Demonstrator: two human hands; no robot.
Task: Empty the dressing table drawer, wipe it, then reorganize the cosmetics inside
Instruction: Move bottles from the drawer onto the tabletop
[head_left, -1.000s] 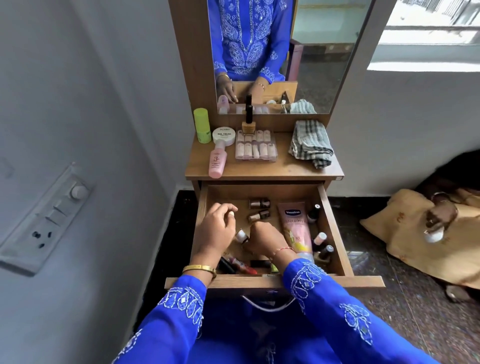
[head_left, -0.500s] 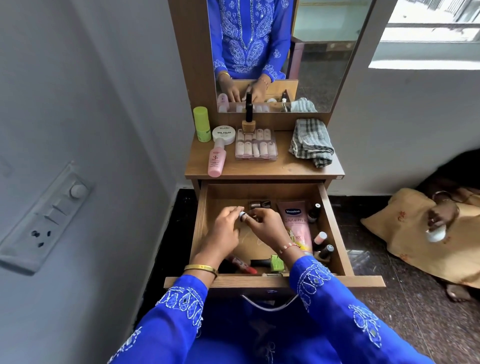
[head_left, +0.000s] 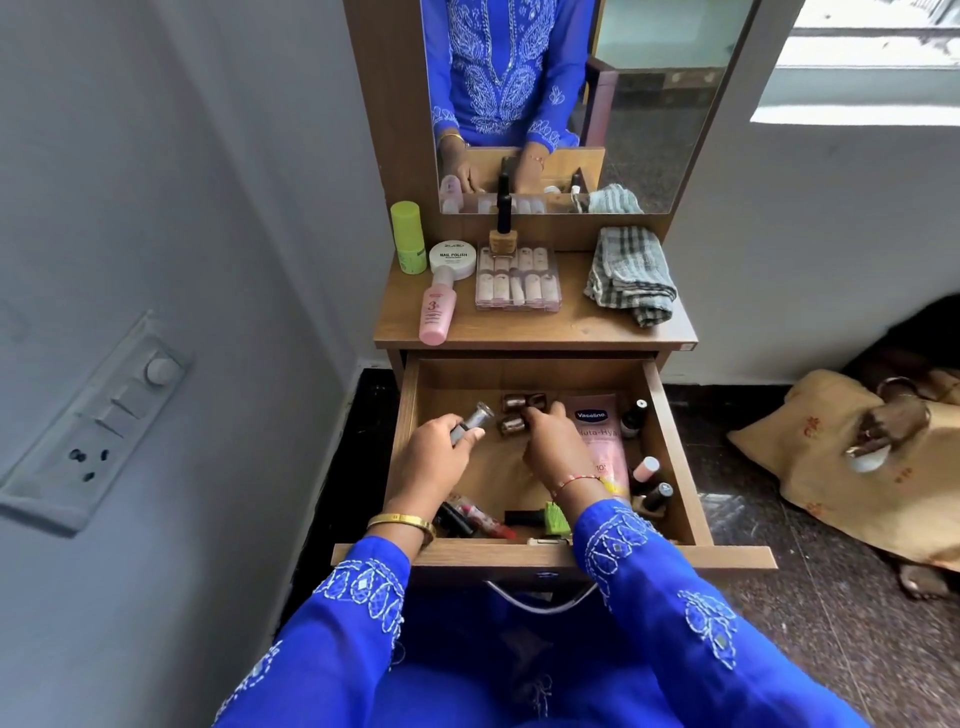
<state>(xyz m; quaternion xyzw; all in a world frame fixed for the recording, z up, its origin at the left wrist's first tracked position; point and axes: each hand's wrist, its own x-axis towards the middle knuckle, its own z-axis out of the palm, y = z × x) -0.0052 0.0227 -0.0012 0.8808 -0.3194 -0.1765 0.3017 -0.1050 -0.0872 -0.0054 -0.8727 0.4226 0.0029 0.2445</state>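
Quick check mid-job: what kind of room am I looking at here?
Most likely a bedroom or dressing corner at home: a wooden dressing table with a mirror, cosmetics filling its open drawer, and a wall switchboard.

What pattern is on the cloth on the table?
The cloth has grey and white checks, seen best in the head view.

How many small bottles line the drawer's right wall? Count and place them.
3: dark bottle at the back, pink-capped bottle midway, black-capped bottle nearest the front. The sleeve may hide more.
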